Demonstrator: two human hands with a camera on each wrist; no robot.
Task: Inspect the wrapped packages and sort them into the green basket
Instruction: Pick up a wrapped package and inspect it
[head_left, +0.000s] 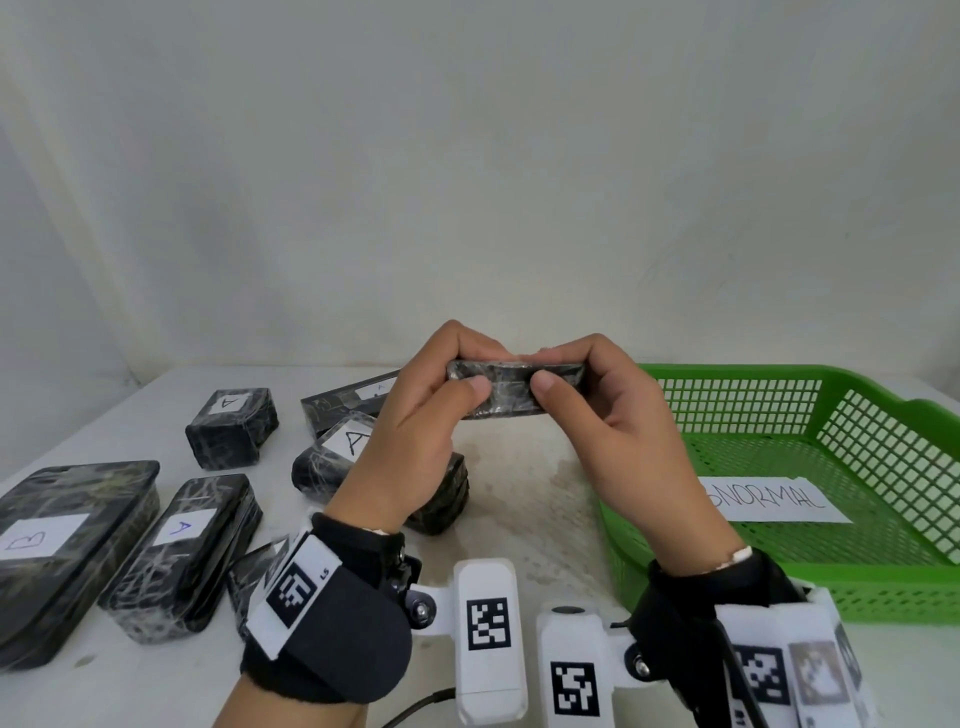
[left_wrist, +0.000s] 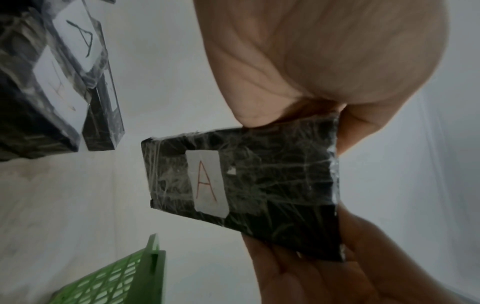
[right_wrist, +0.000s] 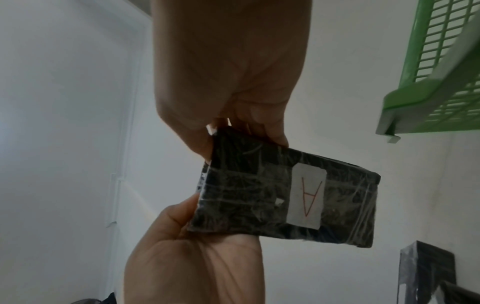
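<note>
a flat black package (head_left: 511, 388) in clear wrap, its white label with a red "a" facing down, sits level between both grips. the green basket (head_left: 883, 587) stands right of them, holding a paper slip.

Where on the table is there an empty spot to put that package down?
Bare tabletop lies under the held package, between the wrapped packages on the left and the green basket on the right. The basket floor around its paper label is free too. The left side is crowded.
</note>
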